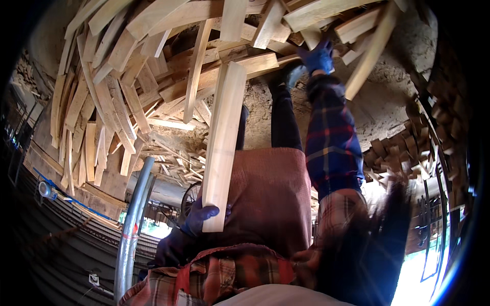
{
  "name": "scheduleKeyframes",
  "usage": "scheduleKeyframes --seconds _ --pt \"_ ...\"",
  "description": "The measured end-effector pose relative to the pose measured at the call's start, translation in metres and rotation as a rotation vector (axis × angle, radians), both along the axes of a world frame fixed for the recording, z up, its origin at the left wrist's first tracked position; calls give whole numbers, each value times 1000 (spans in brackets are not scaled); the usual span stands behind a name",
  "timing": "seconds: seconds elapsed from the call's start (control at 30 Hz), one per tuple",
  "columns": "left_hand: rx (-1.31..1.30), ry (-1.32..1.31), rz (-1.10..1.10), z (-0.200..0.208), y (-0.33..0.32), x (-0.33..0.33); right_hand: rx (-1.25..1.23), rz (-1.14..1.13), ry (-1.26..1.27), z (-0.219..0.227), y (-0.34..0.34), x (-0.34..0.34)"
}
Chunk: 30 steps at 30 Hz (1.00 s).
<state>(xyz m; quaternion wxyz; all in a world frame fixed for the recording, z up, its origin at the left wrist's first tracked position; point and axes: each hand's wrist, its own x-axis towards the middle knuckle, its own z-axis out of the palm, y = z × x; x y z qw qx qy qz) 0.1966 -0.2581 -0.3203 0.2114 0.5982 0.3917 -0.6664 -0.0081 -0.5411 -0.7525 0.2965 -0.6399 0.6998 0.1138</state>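
My left hand, in a dark blue-purple glove, is closed around the lower end of a pale wooden board. At least one more board shows along its left side, and the board stands lengthwise in front of my apron. Stretched far out, my right hand in a blue glove is at the edge of the pile of loose boards. Its fingers look apart and slightly blurred, close to a short board end. Nothing clearly sits in its grasp.
Many boards lie criss-cross on the left and ahead. A long board slants over the dirt ground beyond my right arm. Stacked wood pieces are at the right. A metal post stands at my left, near a corrugated wall.
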Motion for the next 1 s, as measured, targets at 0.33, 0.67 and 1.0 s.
scheduleKeyframes --seconds 0.33,0.67,1.0 --pt "-172 -76 -83 -77 40 -7 602 94 -403 115 58 40" --pt "-418 84 405 5 93 -32 888 -666 -376 354 290 61" --pt "-297 16 448 -141 204 -69 294 900 9 112 258 86"
